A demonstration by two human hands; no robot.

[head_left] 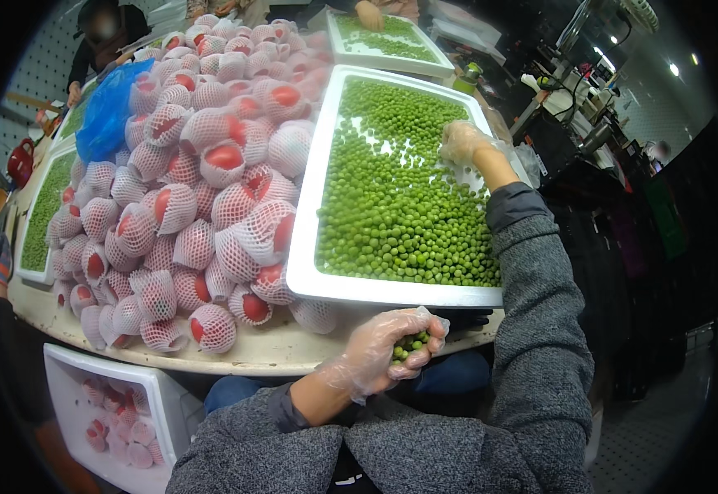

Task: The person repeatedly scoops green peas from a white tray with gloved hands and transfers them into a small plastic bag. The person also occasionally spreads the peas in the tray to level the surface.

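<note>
A white foam tray [302, 281] full of loose green peas [405, 228] lies before me. White shows through the peas in a band across its middle. My left hand [390, 352], in a clear plastic glove, is cupped around a handful of peas [409, 347] below the tray's near edge. My right hand [463, 145], also gloved, reaches over the tray's right side with its fingers down among the peas. Its fingertips are partly hidden, so whether it holds any peas is unclear.
Red fruits in white foam nets [211, 185] are heaped left of the tray. A blue plastic bag [112, 111] rests on the heap. Another person's hand [369, 15] is over a second pea tray [396, 65]. A foam box [167, 395] with netted fruit stands below the table edge [260, 365].
</note>
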